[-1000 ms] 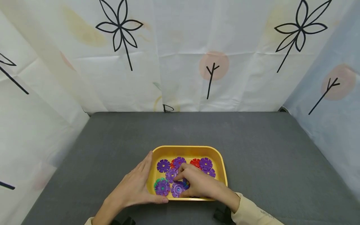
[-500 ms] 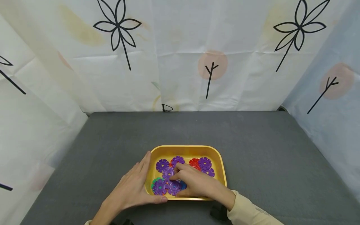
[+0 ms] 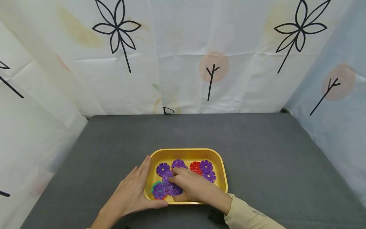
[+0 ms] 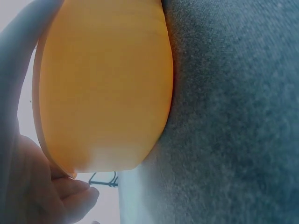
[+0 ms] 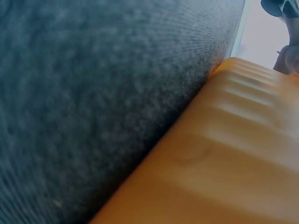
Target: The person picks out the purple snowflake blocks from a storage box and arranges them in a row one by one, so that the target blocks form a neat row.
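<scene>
A yellow plastic tray [image 3: 201,154] stands at the near side of the grey table, holding several flower-shaped interlocking discs. My left hand [image 3: 131,191] holds its near-left corner, fingers along the left side and thumb along the front rim. In the left wrist view the fingertips bend at the rim of the tray [image 4: 107,88]. My right hand [image 3: 193,186] reaches over the front rim, index finger and thumb curled about a purple disc [image 3: 175,190]. Its other fingers are hidden. At lower left another purple disc [image 3: 159,190] overlaps a green one.
On the tray's right side lie a red disc [image 3: 195,167] and two purple discs [image 3: 206,166]. A further purple disc [image 3: 162,169] is at upper left. Grey cloth [image 3: 257,152] covers the table, and a patterned white curtain [image 3: 183,79] hangs behind it.
My right hand has shifted slightly left inside the tray, its fingers closer about the purple disc. A blue disc seen beside it earlier is now mostly covered. The whole view has drifted a little.
</scene>
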{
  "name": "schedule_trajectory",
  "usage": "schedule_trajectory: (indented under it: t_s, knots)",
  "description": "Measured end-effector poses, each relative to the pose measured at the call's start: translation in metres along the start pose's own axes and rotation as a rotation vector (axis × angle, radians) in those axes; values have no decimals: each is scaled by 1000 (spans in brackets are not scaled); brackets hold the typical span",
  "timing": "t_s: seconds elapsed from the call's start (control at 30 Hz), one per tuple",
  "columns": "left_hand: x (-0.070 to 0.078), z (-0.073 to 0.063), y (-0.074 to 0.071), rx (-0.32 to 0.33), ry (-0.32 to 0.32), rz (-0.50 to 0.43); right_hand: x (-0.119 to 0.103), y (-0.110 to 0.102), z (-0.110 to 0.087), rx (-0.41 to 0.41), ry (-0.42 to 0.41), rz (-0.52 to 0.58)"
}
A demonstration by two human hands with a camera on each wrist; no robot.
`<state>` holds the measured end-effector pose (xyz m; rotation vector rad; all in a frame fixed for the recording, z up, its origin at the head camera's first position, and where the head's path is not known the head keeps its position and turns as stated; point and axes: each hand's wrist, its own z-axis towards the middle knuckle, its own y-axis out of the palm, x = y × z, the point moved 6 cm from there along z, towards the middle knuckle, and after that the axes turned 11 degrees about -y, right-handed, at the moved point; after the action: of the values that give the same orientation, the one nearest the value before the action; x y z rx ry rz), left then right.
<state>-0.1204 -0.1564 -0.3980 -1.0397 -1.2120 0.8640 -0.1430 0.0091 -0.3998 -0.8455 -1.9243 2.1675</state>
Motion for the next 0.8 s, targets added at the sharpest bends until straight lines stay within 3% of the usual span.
schedule_trajectory:
  t_s: [0.17,0.37,0.5,0.8]
  knots:
    - [-9,-4,-2,13,-11,-6,2,-10,1,64,-9,39]
    - [-19,-6,-5,-26,-43,-48,14,-45,-7,226,2,130]
    - [-25,-5,-7,-48,-52,-57,32,-74,-18,301,48,136]
    - [-30,-3,-9,-81,-72,-80,86,-118,-33,352,124,72]
